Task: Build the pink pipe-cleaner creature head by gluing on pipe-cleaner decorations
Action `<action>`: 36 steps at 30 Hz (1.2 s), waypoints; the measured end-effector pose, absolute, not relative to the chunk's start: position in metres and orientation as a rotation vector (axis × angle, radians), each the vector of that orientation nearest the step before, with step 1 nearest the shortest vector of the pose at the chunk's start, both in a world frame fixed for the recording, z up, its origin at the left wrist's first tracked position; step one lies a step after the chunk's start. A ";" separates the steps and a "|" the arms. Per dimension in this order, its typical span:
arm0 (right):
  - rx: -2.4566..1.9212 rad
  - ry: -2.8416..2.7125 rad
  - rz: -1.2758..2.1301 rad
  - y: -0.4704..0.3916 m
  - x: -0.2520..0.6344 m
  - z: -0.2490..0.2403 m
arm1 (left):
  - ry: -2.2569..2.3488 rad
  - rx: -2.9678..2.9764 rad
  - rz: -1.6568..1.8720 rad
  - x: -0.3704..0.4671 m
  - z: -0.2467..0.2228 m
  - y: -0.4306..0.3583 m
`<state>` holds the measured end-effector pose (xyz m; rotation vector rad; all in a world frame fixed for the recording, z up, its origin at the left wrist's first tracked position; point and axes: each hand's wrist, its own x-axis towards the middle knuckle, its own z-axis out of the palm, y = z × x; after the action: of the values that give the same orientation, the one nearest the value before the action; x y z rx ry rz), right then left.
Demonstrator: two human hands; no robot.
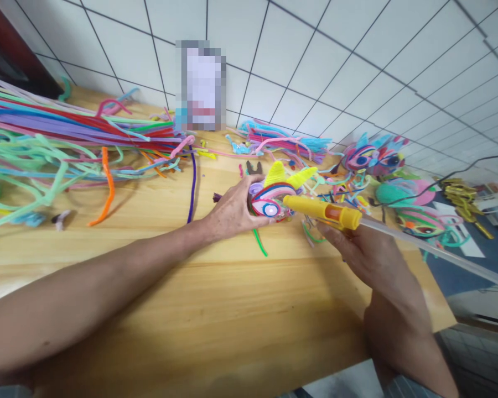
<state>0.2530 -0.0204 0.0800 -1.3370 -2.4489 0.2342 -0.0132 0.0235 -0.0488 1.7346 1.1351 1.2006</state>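
Note:
My left hand [234,207] is closed round a colourful pipe-cleaner figure [276,198] above the wooden table. The figure has a large white and blue eye, pink, red and blue bands, and two yellow pointed pieces on top. In my right hand [367,243] is a yellow hot glue gun [326,210], its nozzle pointing left at the figure's right side. Whether the nozzle touches the figure I cannot tell. A clear glue stick [431,249] runs out of the gun's back end. Below the figure lies a short green pipe cleaner [260,243].
Bundles of pipe cleaners [78,127] spread over the table's left and back. Pliers [254,167] lie behind my left hand. Finished-looking eyed figures [369,157] stand at right near a black cord [448,177]. A blurred-out upright object [201,85] leans by the tiled wall.

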 end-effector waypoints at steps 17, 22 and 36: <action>-1.307 -2.450 0.229 -0.020 0.254 0.080 | 1.148 1.703 1.182 -0.014 -0.045 0.022; -1.306 -2.449 0.240 -0.020 0.253 0.080 | 1.138 1.738 1.196 -0.014 -0.047 0.022; -1.453 -2.329 0.263 -0.017 0.266 0.081 | 1.142 1.760 1.184 -0.017 -0.044 0.021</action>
<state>0.2658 -0.0166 0.0808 -1.4531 -2.3290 0.2634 -0.0167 0.0209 -0.0438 1.7596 1.1417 1.1843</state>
